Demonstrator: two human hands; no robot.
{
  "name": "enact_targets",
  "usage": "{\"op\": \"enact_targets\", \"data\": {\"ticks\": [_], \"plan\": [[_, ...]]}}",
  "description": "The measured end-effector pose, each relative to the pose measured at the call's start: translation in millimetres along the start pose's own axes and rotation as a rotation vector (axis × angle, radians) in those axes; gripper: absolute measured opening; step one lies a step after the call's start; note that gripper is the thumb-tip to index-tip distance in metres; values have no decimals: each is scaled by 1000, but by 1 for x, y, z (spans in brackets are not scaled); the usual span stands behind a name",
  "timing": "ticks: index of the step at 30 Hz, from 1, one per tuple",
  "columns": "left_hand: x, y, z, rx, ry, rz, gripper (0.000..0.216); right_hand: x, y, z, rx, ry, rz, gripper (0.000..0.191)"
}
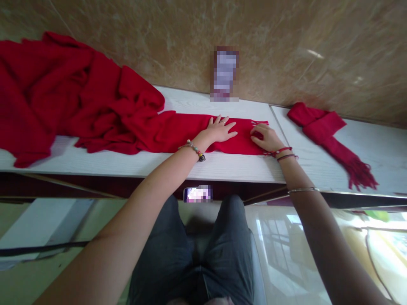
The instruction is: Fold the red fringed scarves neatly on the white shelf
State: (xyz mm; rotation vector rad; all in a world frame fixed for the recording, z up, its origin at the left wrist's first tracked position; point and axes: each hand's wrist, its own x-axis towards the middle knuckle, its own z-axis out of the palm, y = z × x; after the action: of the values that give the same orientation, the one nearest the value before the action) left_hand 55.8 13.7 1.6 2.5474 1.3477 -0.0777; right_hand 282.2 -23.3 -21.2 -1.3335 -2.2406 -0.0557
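A long red knitted cloth, like scarf fabric, lies flat along the white table, with small white marks and a short fringe at its right end. My left hand rests on it with the fingers spread. Close to the cloth's right end is my right hand, its fingers loosely bent and the thumb apart from them, red cloth showing in the gap. To the left the same red fabric runs into a large crumpled heap. A folded red scarf with a fringed end lies to the right of my right hand.
The narrow white table stands against a brown marbled wall. A blurred-out rectangular thing leans on the wall. Below the table edge a phone sits on a dark shelf, above my knees.
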Motion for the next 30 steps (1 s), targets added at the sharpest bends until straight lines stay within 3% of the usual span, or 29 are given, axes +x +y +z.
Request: {"op": "enact_targets", "data": {"ticks": [3,9,12,17,21,25,30], "plan": [[0,2,3,11,25,-4,62,0,7,3,-64,-34,42,8],[-4,4,7,24,96,14,60,-12,35,-5,-177,107,222,20],[-4,2,8,33,91,27,60,2,26,-6,-133,131,161,16],[-4,-1,6,33,51,21,61,35,6,-1,-66,-93,-57,12],[-4,0,6,39,48,27,61,38,16,2,-106,-198,-58,11],[-4,0,7,48,56,27,61,26,26,3,-127,-154,18,14],[-4,0,6,46,37,29,61,18,19,9,-157,-10,54,17]]}}
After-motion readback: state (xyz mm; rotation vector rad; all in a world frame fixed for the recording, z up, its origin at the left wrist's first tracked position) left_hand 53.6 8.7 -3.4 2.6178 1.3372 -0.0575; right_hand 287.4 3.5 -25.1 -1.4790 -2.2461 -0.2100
